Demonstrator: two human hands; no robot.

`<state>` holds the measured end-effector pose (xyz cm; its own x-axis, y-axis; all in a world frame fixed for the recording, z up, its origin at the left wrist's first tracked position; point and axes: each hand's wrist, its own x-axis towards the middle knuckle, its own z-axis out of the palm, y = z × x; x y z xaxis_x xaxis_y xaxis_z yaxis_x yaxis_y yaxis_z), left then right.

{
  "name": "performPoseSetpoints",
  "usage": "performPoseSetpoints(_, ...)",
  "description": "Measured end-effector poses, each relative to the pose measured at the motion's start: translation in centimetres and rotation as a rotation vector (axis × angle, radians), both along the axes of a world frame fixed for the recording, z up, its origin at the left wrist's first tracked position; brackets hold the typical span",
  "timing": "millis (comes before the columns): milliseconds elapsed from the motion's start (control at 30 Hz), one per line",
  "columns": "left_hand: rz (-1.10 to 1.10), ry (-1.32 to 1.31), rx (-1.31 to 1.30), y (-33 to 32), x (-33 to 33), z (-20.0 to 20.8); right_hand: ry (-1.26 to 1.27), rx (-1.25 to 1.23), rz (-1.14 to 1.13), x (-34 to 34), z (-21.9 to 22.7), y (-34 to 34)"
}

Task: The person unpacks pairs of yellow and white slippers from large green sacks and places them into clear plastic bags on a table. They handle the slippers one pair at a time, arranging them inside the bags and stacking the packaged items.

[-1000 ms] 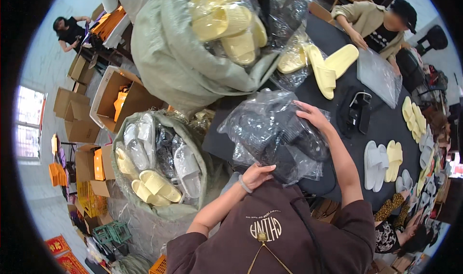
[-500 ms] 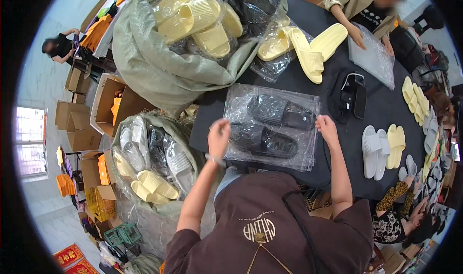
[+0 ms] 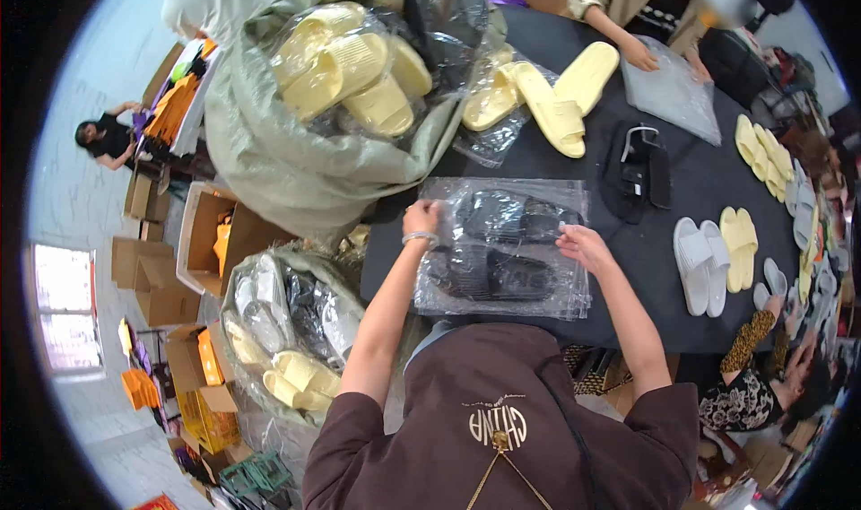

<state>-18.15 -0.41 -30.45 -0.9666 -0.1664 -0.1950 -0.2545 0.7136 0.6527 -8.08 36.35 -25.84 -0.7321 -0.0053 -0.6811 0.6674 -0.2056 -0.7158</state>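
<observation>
A see-through plastic bag (image 3: 567,296) lies flat on the black-covered table in front of me, with a pair of black slide slippers (image 3: 513,272) inside. My left hand (image 3: 421,217) is closed at the bag's upper left edge, its fingertips pressed together on the plastic. At the right edge, my right hand (image 3: 583,246) pinches the film between thumb and fingers, close to the end of the upper slipper. Under the wrinkled, shiny plastic the slippers lie sideways, one above the other.
A big green woven sack (image 3: 296,165) of bagged yellow slippers stands far left, a smaller sack (image 3: 235,304) nearer. Loose yellow slippers (image 3: 583,84), a black strapped device (image 3: 659,174) and grey slippers (image 3: 702,268) lie on the table (image 3: 619,317). Across it a person handles plastic bags (image 3: 668,93).
My left hand has come onto the bag's upper left edge. My right hand has shifted inward over its right edge. The view has turned slightly, and a person in white shows at the upper left.
</observation>
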Motion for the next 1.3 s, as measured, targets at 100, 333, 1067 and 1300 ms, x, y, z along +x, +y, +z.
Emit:
performPoseSetpoints(100, -0.083, 0.120, -0.148, -1.0, -0.6, -0.5, 0.069, -0.015, -0.076, 0.2, -2.0, 0.4)
performPoseSetpoints(333, -0.104, 0.032, 0.102, -6.3, -2.9, -6.1, 0.162, 0.278, 0.072, 0.3, -3.2, -0.3)
performPoseSetpoints(1067, -0.008, 0.617, 0.101, -0.2, 5.8, 5.5, 0.155, 1.266, 0.501, 15.3, 0.9, 4.8)
performPoseSetpoints(1300, -0.980, 0.128, 0.228, 0.5, 24.9, 3.2, 0.322, 1.253, 0.410, 16.7, -2.3, 4.6)
